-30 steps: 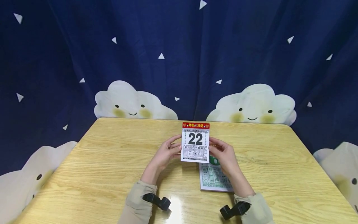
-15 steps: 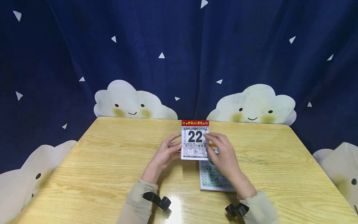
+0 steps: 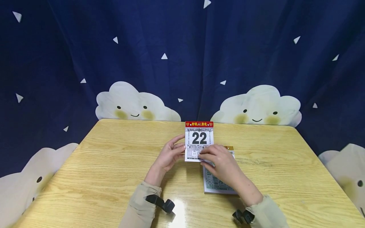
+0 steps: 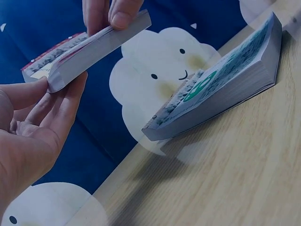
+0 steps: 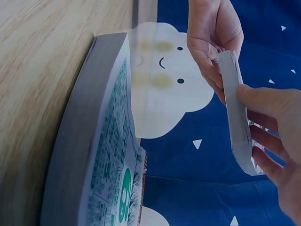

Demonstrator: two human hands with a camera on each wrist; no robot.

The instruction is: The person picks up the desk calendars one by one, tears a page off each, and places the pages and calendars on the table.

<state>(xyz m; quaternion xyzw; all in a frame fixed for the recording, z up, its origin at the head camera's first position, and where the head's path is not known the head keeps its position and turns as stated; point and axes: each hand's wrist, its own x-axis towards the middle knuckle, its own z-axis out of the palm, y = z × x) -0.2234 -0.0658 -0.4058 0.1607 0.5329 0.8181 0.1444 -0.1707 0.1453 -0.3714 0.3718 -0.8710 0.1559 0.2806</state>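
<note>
Your left hand (image 3: pixel 167 155) has the tear-off calendar (image 3: pixel 198 139) gripped sideways; right hand (image 3: pixel 222 163) curves over its front, can't tell if pinching.

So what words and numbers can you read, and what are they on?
"22": small calendar.
"財源廣進": its red strip.
"初六日": small calendar, under the 22.
Rest of small calendar: too small or covered.
Big calendar: green mark too slanted, print too small.
</note>
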